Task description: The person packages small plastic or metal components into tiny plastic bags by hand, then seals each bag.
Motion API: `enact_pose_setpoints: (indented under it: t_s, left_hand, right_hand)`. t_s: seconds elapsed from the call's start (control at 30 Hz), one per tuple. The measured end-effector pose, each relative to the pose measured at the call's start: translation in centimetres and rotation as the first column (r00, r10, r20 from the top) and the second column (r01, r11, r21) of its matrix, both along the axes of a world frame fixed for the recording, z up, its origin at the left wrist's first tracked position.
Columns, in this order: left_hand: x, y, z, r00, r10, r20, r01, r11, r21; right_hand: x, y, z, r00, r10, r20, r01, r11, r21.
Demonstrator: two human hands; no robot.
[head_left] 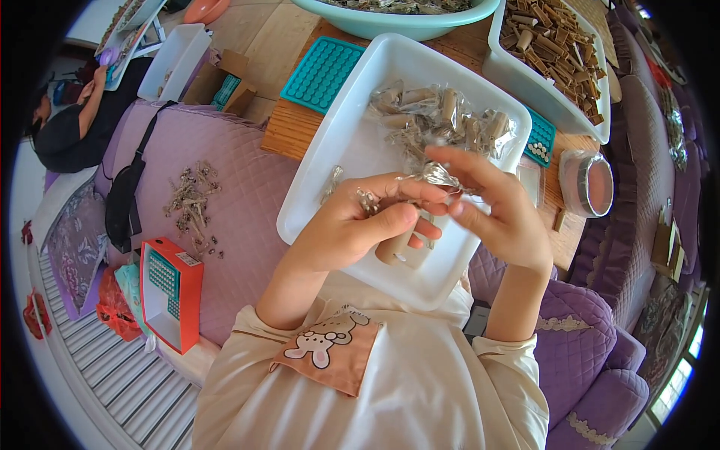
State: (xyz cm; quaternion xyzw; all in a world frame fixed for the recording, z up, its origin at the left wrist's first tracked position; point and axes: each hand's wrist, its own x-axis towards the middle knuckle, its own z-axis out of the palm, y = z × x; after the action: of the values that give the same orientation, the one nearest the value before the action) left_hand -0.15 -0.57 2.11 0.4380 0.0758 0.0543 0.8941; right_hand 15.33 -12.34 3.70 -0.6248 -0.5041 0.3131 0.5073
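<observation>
Left hand [360, 221] and right hand [502, 210] come together above the near part of a white tray [298, 199], their fingertips almost meeting. Fingers of the left hand curl round a brown tube [391, 251], whose lower end shows beneath the thumb, over the tray floor. Thin silvery ties [367, 201] sit at the base of the left index finger, above the thumb. Crinkled clear wrap [439, 176] gathers at the left fingertips, just above the tube and between the two hands; whether it encloses that tube I cannot tell. Right thumb and index finger bend about this wrap from the other side, though whether they pinch it is unclear.

Beyond the fingers, toward the far end of the tray, lies a heap of wrapped brown pieces [450, 112]. A small silvery bunch [331, 184] rests near the tray's left wall.

Past the tray, a wooden counter [281, 129] carries a teal dimpled mat [322, 73] on the left and, on the right, a smaller teal mat [541, 133] with white beads [538, 151]. A white bin [551, 105] full of brown tube pieces [544, 45] stands at the far right, near a pale teal basin [397, 27]. Well to the left, a purple quilted cover [251, 142] bears a loose pile of ties [193, 202] and a red box [190, 300].
</observation>
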Motion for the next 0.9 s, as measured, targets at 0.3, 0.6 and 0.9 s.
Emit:
enact_pose_setpoints:
  t_s: [0.3,0.6,0.9]
  left_hand:
    - [0.6,-0.6,-0.3,0.902,0.417,0.107,-0.364,0.606,0.707]
    - [1.3,-0.4,2.7,0.915,0.397,0.069,-0.230,0.374,0.899]
    - [2.1,-0.5,3.0,0.889,0.425,0.171,-0.316,0.300,0.900]
  right_hand:
    - [-1.3,-0.9,0.6,0.940,-0.119,-0.320,0.102,0.992,-0.070]
    - [-1.4,-0.8,-0.6,0.944,-0.055,-0.325,0.113,0.980,0.163]
    - [-3.6,-0.5,0.8,0.913,-0.386,0.134,0.370,0.920,0.132]
